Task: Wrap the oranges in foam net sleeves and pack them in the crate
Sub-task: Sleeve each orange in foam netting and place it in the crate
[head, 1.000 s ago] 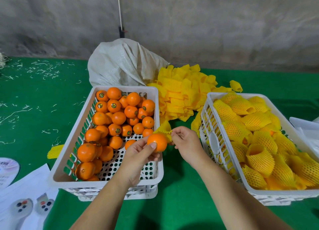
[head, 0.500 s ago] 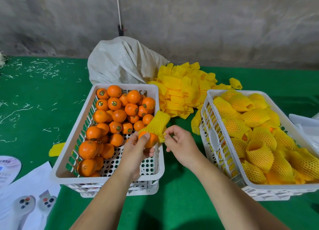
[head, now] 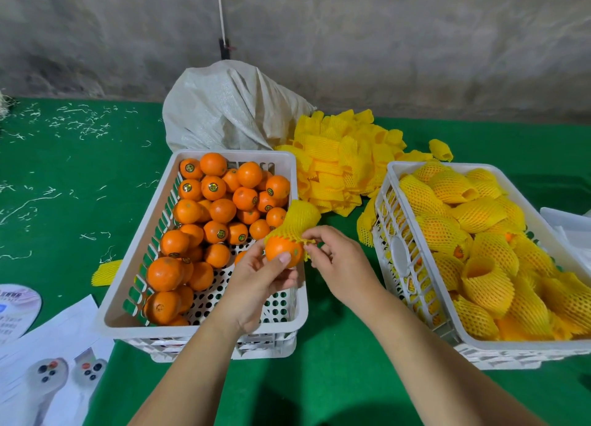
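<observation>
My left hand grips an orange over the near right corner of the left white crate, which holds several bare oranges. A yellow foam net sleeve sits on top of the orange, covering only its upper part and sticking up behind it. My right hand pinches the sleeve's lower edge on the orange's right side. The right white crate is full of sleeved oranges.
A pile of loose yellow sleeves lies between the crates at the back, next to a white woven sack. One sleeve lies left of the left crate. Papers cover the green table's near left corner.
The sleeve, at first bunched behind the orange, has been opened over its top and drawn down a little. Both hands shifted slightly left and nearer with the fruit.
</observation>
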The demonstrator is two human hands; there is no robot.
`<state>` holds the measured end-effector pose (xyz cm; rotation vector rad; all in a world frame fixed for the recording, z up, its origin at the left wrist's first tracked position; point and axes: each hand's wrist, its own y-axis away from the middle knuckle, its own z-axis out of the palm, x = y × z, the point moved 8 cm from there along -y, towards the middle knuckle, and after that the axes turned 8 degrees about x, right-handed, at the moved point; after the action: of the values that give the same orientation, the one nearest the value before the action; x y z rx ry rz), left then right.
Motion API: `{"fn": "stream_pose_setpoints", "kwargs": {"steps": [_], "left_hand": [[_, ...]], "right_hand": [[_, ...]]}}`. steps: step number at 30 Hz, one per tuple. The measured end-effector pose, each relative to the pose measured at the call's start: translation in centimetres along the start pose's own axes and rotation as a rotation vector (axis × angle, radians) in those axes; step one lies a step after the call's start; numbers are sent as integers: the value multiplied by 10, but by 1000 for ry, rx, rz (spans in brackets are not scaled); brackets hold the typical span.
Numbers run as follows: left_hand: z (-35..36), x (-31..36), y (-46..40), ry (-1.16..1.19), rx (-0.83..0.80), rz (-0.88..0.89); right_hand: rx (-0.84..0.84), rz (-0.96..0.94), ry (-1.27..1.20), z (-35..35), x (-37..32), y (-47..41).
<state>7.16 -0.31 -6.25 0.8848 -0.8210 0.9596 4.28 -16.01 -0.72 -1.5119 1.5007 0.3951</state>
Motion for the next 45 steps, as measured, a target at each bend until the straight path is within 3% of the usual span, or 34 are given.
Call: {"fn": "stream_pose_setpoints", "kwargs": {"steps": [4,9,12,15,17,21,30,34,38,41,45], "left_hand": [[-9,7,-1,-190,179,157],[-20,14,1,-263,298,297],[-17,11,2,-309,253,304],[-1,-2,0,-212,-1,170],[4,-7,-1,-192,-75,103],[0,2,-1,-246,52,204],[-17,14,2,-386,311,329],[-10,19,6,-323,213,333],[3,19,6,-155,56,248],[0,15,3,-152,78,231],[-3,10,2,-331,117,287]], "right_hand": [[-5,29,66,3,-1,1],[89,143,-58,14,-11,20],[125,191,-142,19,-17,30],[135,229,-165,14,-15,27],[144,254,-123,6,-8,20],[73,250,-25,2,-1,15],[174,282,-156,18,-6,34],[168,305,-171,15,-3,24],[38,291,-251,14,1,12],[109,282,-271,4,8,12],[206,227,-111,-7,10,11]]}}
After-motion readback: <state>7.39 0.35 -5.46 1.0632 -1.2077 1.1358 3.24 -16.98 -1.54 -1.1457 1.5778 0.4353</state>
